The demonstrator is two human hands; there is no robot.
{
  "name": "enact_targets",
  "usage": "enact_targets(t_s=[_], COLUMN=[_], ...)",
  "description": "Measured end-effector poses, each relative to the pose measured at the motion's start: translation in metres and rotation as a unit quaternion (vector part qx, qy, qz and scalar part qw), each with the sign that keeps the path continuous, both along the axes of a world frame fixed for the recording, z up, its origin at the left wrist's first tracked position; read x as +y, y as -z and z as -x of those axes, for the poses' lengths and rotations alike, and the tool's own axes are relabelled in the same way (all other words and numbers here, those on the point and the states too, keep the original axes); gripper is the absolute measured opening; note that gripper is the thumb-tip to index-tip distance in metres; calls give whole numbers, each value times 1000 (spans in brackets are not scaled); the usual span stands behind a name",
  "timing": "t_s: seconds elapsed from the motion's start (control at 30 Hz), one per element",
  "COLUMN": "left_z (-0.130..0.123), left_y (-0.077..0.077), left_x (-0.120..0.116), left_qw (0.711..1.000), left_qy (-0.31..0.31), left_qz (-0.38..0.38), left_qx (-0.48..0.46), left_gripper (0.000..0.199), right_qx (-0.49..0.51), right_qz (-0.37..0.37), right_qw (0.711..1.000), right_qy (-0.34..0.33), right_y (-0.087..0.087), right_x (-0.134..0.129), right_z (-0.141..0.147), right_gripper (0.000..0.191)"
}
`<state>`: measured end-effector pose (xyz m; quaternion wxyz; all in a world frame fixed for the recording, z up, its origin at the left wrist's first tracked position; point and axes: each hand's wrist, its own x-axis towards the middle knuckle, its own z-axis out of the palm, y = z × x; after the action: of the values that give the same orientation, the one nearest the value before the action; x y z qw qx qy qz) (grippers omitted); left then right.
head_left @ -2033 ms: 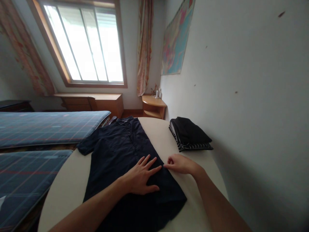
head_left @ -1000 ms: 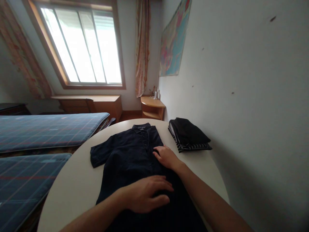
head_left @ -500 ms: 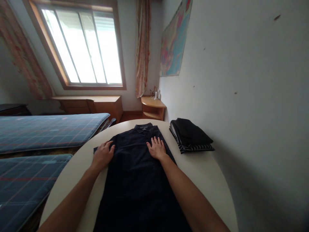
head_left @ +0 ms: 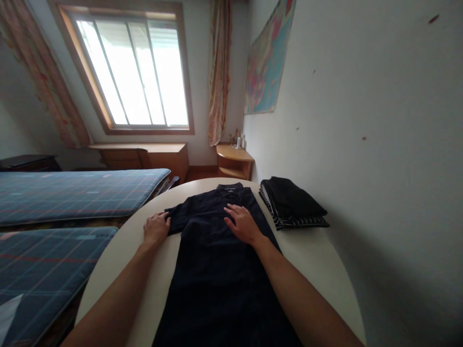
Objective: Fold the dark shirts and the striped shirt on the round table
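Observation:
A dark navy collared shirt (head_left: 220,270) lies lengthwise on the round cream table (head_left: 333,279), collar at the far side. My left hand (head_left: 156,228) is at the end of its left-hand short sleeve, thumb and fingers closed on the hem. My right hand (head_left: 243,224) rests on the upper chest below the collar, fingers stretched out and holding nothing. The shirt's lower end runs out of view at the bottom, and my right forearm covers part of its right side.
Folded dark clothes (head_left: 294,202), some striped, are stacked at the table's right, by the white wall (head_left: 390,193). Two plaid mattresses (head_left: 72,193) lie to the left. Beyond the table are a corner shelf (head_left: 235,153) and a wooden desk (head_left: 164,148) under the window.
The sleeve under my left hand now shows spread out to the left, its end shifted inward. My right hand stays on the chest, fingers turned slightly left. The view has turned a little left.

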<state>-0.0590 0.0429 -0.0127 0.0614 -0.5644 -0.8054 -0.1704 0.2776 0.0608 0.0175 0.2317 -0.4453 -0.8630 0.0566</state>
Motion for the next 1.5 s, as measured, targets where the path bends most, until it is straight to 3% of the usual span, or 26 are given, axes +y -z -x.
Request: enact_targets(t_s=[0.1, 0.2, 0.47, 0.6, 0.7, 0.83, 0.97, 1.07, 1.17, 1.23, 1.37, 1.43, 1.5], left_z=[0, 0, -3, -7, -8, -5, -7, -14, -29, -41, -65, -71, -72], left_y=[0, 1, 7, 4, 1, -1, -7, -19, -33, -41, -46, -43, -40], left_x=[2, 3, 6, 3, 0, -1, -1, -2, -7, -13, -27, -32, -35], left_qw=[1000, 1000, 1000, 999, 999, 999, 996, 982, 958, 943, 919, 897, 880], left_qy=[15, 23, 14, 3, -29, -27, 15, 55, 109, 169, 339, 415, 452], left_qz=[-6, -11, 14, 18, 7, -21, -64, -138, -231, -254, -158, -82, -32], left_qx=[4, 6, 15, 35, 38, 16, -65, -116, -130, -135, -126, -130, -139], left_gripper=[40, 42, 54, 54, 54, 48, 44, 40, 36, 36, 45, 55, 64], right_qx=[-47, -84, -119, -109, -89, -102, -74, -36, 33, 100, 208, 207, 176], right_qz=[23, 56, 152, 165, 161, 164, 126, 97, 72, 56, 33, 28, 38], right_qw=[990, 971, 927, 908, 926, 936, 942, 952, 970, 981, 978, 977, 981], right_qy=[-132, -216, -323, -370, -330, -295, -302, -288, -229, -157, 3, 49, 74], right_y=[-11, -17, -16, -23, -25, -15, -2, 2, 4, 5, 6, 8, 11], right_x=[-23, -46, -91, -93, -89, -84, -83, -85, -85, -82, -64, -53, -45], right_z=[20, 42, 70, 72, 76, 79, 76, 77, 82, 85, 83, 76, 68], right_gripper=[54, 65, 90, 82, 77, 87, 84, 73, 57, 54, 71, 78, 82])
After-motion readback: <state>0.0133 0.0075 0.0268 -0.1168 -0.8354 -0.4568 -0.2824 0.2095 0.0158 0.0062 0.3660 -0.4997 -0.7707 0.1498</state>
